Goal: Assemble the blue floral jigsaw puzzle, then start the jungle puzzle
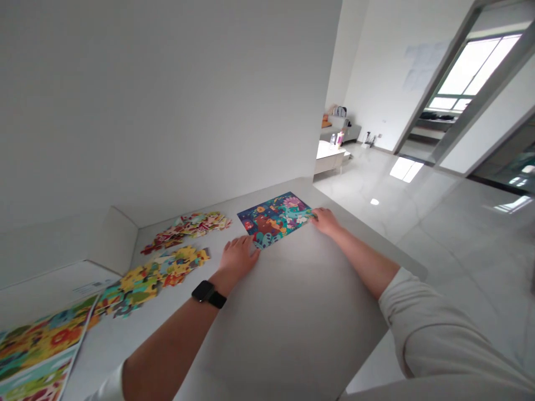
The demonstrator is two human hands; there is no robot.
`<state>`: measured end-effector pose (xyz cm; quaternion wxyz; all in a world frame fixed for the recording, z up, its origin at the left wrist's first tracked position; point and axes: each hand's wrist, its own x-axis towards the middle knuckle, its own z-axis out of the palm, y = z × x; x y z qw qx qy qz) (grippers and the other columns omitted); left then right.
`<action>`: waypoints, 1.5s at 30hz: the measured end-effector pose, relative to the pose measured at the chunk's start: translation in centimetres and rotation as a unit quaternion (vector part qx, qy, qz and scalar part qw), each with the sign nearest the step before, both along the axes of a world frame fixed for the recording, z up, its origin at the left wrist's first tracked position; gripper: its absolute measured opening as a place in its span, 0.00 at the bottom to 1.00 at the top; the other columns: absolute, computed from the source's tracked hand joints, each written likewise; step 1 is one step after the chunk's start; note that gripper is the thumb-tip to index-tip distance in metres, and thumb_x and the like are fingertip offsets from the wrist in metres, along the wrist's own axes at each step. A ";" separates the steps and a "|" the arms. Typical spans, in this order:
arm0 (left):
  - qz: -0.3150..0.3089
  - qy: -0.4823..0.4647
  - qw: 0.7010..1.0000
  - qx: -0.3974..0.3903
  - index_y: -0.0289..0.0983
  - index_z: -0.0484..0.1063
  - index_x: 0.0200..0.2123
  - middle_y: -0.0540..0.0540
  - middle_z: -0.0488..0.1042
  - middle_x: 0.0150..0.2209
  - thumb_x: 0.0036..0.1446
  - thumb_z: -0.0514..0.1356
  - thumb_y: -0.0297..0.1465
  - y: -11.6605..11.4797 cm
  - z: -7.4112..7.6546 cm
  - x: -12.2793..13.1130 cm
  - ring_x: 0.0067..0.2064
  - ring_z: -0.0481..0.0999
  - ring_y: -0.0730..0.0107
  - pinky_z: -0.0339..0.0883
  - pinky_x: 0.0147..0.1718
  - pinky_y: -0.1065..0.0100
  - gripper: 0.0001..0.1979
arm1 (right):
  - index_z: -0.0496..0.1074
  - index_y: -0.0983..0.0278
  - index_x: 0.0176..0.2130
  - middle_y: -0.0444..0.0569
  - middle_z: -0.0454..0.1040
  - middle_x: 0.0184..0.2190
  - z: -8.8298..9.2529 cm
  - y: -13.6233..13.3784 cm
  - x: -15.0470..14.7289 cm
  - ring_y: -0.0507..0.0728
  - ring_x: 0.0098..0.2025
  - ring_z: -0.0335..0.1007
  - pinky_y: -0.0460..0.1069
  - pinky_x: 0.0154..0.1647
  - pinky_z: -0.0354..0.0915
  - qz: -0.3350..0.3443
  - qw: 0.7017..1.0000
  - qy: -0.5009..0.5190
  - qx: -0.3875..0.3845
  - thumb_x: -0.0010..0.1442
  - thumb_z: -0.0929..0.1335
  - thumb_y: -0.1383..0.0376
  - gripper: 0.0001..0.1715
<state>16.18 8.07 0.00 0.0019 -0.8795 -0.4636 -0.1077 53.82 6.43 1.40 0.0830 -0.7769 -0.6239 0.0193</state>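
An assembled colourful jigsaw puzzle (276, 217) lies flat near the far edge of the grey table (292, 312). My left hand (239, 256), with a black watch on the wrist, rests palm down at the puzzle's near left corner, fingers stretched and touching its edge. Over at the puzzle's right corner, my right hand (325, 220) presses down with its fingers extended. Neither hand holds anything.
Loose puzzle pieces lie in heaps to the left: a red and white heap (188, 227), a yellow heap (175, 266) and a mixed heap (125, 292). Printed picture sheets (37, 348) sit at the near left. A white wall backs the table; open tiled floor lies right.
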 end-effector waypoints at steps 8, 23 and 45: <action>0.038 -0.034 0.999 0.005 0.39 0.74 0.64 0.35 0.80 0.61 0.70 0.55 0.34 3.4 -0.3 1.9 0.62 0.78 0.48 0.71 0.62 0.50 0.23 | 0.75 0.61 0.62 0.59 0.79 0.62 -1.2 4.1 0.1 0.66 0.62 0.74 0.56 0.65 0.66 -0.050 0.998 0.019 0.036 0.73 0.67 0.60 0.21; 0.056 -0.116 0.992 0.015 0.41 0.72 0.67 0.38 0.81 0.61 0.72 0.57 0.37 5.0 -2.5 2.3 0.63 0.78 0.51 0.70 0.64 0.51 0.23 | 0.75 0.61 0.63 0.59 0.79 0.63 -2.1 4.8 -0.5 0.66 0.64 0.73 0.58 0.66 0.66 -0.074 0.994 0.042 0.073 0.74 0.65 0.61 0.22; 0.127 -0.125 0.983 0.045 0.40 0.67 0.70 0.36 0.72 0.68 0.70 0.62 0.40 -3.0 2.9 -22.3 0.71 0.69 0.47 0.63 0.71 0.45 0.29 | 0.80 0.58 0.53 0.54 0.84 0.49 -0.6 5.8 -22.2 0.64 0.52 0.82 0.62 0.59 0.75 0.379 0.874 0.227 0.204 0.71 0.68 0.57 0.15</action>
